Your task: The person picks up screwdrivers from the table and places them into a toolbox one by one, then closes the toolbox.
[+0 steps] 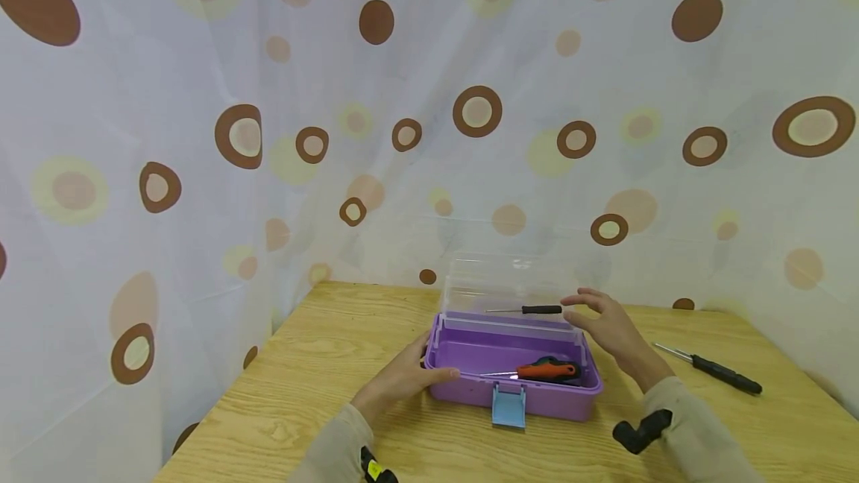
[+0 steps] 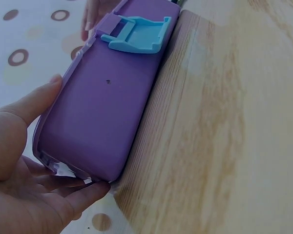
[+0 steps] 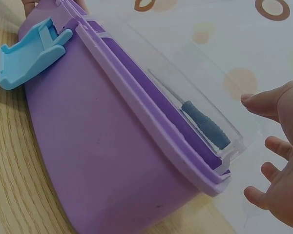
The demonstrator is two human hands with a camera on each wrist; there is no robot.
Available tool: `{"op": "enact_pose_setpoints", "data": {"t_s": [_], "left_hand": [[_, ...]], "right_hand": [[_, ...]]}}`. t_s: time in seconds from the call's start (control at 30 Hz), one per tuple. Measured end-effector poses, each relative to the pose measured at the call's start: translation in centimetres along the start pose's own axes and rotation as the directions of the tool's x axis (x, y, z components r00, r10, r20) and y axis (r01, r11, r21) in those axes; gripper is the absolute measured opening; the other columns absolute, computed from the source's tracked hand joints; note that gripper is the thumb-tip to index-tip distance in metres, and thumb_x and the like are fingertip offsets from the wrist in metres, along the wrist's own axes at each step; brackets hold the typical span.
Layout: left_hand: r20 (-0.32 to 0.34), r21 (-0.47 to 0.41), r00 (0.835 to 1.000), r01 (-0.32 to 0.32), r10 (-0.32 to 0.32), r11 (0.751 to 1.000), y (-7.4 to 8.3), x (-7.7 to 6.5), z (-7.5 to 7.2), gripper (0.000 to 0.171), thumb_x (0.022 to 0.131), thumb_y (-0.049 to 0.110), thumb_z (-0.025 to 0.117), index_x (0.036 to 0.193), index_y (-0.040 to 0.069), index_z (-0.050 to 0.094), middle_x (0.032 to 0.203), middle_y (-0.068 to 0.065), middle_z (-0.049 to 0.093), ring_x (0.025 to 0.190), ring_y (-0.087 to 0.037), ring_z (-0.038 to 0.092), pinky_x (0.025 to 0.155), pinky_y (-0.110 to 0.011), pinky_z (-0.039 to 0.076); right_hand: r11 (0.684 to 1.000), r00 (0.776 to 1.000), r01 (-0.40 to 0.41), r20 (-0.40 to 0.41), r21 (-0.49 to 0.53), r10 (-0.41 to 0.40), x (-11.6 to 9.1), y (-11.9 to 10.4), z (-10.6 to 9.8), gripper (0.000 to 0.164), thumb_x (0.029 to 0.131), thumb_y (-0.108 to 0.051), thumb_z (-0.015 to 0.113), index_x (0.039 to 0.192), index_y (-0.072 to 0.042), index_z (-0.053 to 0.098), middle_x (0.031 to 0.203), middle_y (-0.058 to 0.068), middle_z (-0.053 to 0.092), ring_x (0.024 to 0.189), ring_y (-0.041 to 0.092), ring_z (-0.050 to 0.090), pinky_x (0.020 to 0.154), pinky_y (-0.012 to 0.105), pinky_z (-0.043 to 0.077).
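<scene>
A purple toolbox stands on the table with its clear lid tipped back and its light blue latch hanging down in front. My left hand grips the box's left end, thumb at the front rim and fingers round the side. Along the back, at the clear lid, lies a slim screwdriver with a black handle. Close to that handle's end is my right hand, fingers apart and holding nothing. Inside the box, at the right, rests a screwdriver with an orange handle, with something dark green beside it.
On the wooden table, right of the box, lies a black-handled tool with a metal shaft that looks doubled. A white curtain with brown and yellow circles hangs behind and at the sides.
</scene>
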State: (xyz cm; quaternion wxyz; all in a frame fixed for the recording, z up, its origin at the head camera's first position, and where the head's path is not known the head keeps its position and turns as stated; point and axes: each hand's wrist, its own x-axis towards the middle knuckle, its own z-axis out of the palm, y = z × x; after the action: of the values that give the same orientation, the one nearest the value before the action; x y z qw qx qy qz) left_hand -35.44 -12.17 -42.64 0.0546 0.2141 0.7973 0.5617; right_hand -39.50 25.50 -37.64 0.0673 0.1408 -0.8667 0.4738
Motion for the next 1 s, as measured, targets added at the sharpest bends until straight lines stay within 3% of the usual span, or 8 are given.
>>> {"op": "enact_pose_setpoints", "data": {"t_s": [0.67, 1.0], "left_hand": [[0.013, -0.011, 1.0, -0.021, 0.021, 1.0, -0.3, 0.2, 0.0, 0.1, 0.091, 0.037, 0.082, 0.166, 0.013, 0.02, 0.161, -0.018, 0.037, 0.144, -0.039, 0.039, 0.117, -0.056, 0.031], [-0.006, -0.002, 1.0, 0.015, -0.015, 1.0, -0.2, 0.1, 0.0, 0.1, 0.091, 0.037, 0.082, 0.166, 0.014, 0.02, 0.161, -0.018, 0.039, 0.144, -0.038, 0.04, 0.118, -0.06, 0.028]], "right_hand": [[1.0, 1.0, 0.006, -0.014, -0.012, -0.007, -1.2, 0.1, -2.0, 0.056, 0.103, -0.033, 0.066, 0.142, 0.006, 0.056, 0.163, 0.03, 0.025, 0.145, 0.057, 0.019, 0.107, 0.08, 0.022], [1.0, 1.0, -0.013, -0.017, 0.0, 0.013, -1.6, 0.9, -3.0, 0.058, 0.104, -0.031, 0.066, 0.146, 0.004, 0.051, 0.163, 0.032, 0.022, 0.144, 0.058, 0.02, 0.103, 0.081, 0.027]]}}
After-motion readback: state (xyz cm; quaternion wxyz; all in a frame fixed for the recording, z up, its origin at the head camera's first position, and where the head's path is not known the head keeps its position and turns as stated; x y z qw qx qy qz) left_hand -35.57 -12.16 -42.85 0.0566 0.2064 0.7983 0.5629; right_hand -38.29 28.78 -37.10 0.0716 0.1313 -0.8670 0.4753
